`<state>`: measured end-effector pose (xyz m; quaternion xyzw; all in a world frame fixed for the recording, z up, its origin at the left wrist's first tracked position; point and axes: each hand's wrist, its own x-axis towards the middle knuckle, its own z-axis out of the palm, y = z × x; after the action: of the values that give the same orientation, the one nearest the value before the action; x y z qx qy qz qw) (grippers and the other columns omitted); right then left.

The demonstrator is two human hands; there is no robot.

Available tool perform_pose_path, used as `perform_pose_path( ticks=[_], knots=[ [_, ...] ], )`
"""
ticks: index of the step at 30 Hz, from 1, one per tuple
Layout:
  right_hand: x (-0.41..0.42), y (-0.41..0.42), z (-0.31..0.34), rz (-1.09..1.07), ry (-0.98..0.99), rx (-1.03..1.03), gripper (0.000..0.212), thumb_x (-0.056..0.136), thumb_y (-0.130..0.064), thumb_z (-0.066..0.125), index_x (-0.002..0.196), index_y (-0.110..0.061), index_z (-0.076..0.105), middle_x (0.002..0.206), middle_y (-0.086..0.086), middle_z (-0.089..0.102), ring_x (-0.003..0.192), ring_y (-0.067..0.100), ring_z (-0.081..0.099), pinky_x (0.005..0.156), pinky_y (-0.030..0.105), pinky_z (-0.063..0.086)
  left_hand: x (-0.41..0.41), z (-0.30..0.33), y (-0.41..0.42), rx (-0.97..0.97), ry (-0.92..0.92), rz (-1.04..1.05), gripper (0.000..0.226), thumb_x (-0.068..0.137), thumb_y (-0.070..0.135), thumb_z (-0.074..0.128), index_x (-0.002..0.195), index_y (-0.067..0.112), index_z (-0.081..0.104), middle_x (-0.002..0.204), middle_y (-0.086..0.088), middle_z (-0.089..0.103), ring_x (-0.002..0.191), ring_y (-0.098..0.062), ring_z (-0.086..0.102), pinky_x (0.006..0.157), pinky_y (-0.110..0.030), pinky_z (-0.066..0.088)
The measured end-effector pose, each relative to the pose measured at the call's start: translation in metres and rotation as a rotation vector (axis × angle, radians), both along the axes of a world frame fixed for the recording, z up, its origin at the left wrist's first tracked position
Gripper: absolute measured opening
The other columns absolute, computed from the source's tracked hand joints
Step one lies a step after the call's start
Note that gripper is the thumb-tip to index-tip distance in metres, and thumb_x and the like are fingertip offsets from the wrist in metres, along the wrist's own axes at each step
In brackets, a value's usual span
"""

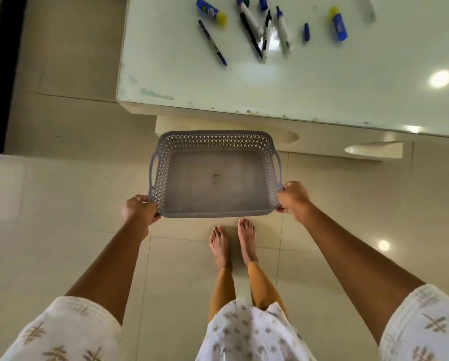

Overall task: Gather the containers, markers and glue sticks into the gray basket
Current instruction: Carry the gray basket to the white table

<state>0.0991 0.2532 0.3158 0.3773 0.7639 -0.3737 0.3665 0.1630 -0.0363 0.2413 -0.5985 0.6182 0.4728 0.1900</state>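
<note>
Tiled floor [62, 204] fills most of the view, w/ bare feet [234, 246] on it just under the basket's near edge. Pale glossy tabletop [322, 82] takes the upper right; its near edge and near-left corner stand between the basket and the things on top. Two rounded white pieces of the table base show below that edge, one right behind the basket's far wall.

Gray basket [215, 175] is held in the air over the floor, short of the tabletop's near edge, roughly level, nothing inside it. Lattice walls, a handle slot at each short end. Left hand [139, 210] grips the near-left corner: thumb over the rim, fingers curled under and around the wall. Right hand [293, 199] grips the near-right corner the same way, fingers wrapped on the rim just below the right handle. A ring shows on each hand. Patterned white sleeves at the bottom corners.

On the tabletop, toward its far edge, well apart from both hands: 2 glue sticks, blue w/ yellow caps, one at left [211, 11], one at right [338, 23]. Approx 5 markers/pens: one dark pen lying alone [212, 43], then a crossed cluster of four [263, 29], hard to separate. One loose blue cap [306, 32]; another blue bit and a pale blurred item at the far edge, can't tell what.
</note>
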Motion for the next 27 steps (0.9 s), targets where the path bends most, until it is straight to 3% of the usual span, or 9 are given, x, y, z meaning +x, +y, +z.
perform_pose_path(
  ticks=[4,6,9,13,18,22,25,27],
  knots=[
    [0.025,0.036,-0.014,0.018,-0.037,0.031,0.007,0.086,0.000,0.053,0.084,-0.006,0.055,0.108,0.021,0.063,0.088,0.037,0.065,0.069,0.048,0.060,0.020,0.041,0.012,0.050,-0.021,-0.017,0.033,0.081,-0.011,0.063,0.111,0.001,0.059,0.114,-0.021,0.063,0.099,-0.034,0.064,0.079,-0.036,0.056],
    [0.043,0.048,-0.007,-0.033,-0.037,0.030,0.016,0.084,0.000,0.051,0.074,-0.012,0.048,0.104,0.020,0.063,0.080,0.033,0.065,0.064,0.047,0.061,0.027,0.056,0.022,0.075,0.008,-0.006,0.031,0.081,-0.014,0.060,0.107,0.002,0.058,0.107,-0.023,0.063,0.091,-0.032,0.061,0.065,-0.030,0.059],
    [0.061,0.062,0.002,-0.108,0.004,0.065,0.013,0.085,-0.001,0.051,0.076,-0.011,0.049,0.099,0.021,0.063,0.073,0.029,0.062,0.064,0.047,0.060,0.027,0.069,0.037,0.089,0.075,-0.002,0.026,0.084,-0.016,0.052,0.100,0.003,0.056,0.095,-0.020,0.060,0.083,-0.030,0.056,0.044,-0.020,0.054],
    [0.066,0.084,0.010,-0.155,0.082,0.116,0.004,0.087,-0.006,0.053,0.083,-0.007,0.055,0.094,0.018,0.065,0.080,0.032,0.064,0.069,0.052,0.059,0.008,0.073,0.059,0.114,0.140,-0.069,0.023,0.084,-0.015,0.051,0.094,0.005,0.058,0.088,-0.015,0.062,0.074,-0.026,0.058,0.058,-0.029,0.052],
    [0.043,0.125,0.011,-0.206,0.124,0.143,0.001,0.089,-0.007,0.054,0.089,-0.007,0.055,0.095,0.015,0.065,0.087,0.034,0.065,0.077,0.050,0.058,-0.043,0.074,0.099,0.104,0.232,-0.210,0.023,0.082,-0.014,0.054,0.084,0.009,0.057,0.084,-0.013,0.064,0.071,-0.022,0.059,0.061,-0.029,0.052],
    [0.020,0.175,0.010,-0.206,0.191,0.233,0.006,0.088,-0.012,0.055,0.088,-0.006,0.055,0.090,0.015,0.067,0.081,0.035,0.065,0.072,0.043,0.057,-0.084,0.076,0.149,0.111,0.316,-0.322,0.025,0.081,-0.015,0.054,0.094,0.006,0.057,0.086,-0.010,0.066,0.070,-0.017,0.060,0.063,-0.029,0.052],
    [0.000,0.220,0.009,-0.226,0.246,0.264,0.004,0.088,-0.012,0.054,0.086,-0.009,0.054,0.091,0.015,0.067,0.076,0.031,0.061,0.062,0.033,0.049,-0.112,0.078,0.196,0.103,0.367,-0.377,0.028,0.079,-0.016,0.052,0.100,0.002,0.058,0.093,-0.014,0.067,0.077,-0.025,0.062,0.069,-0.034,0.053],
    [-0.016,0.255,0.006,-0.279,0.275,0.267,0.002,0.088,-0.009,0.053,0.087,-0.009,0.055,0.091,0.016,0.067,0.080,0.033,0.062,0.065,0.036,0.050,-0.131,0.077,0.233,0.076,0.395,-0.409,0.029,0.078,-0.016,0.052,0.096,0.005,0.058,0.094,-0.016,0.068,0.079,-0.026,0.062,0.072,-0.039,0.054]
  ],
)
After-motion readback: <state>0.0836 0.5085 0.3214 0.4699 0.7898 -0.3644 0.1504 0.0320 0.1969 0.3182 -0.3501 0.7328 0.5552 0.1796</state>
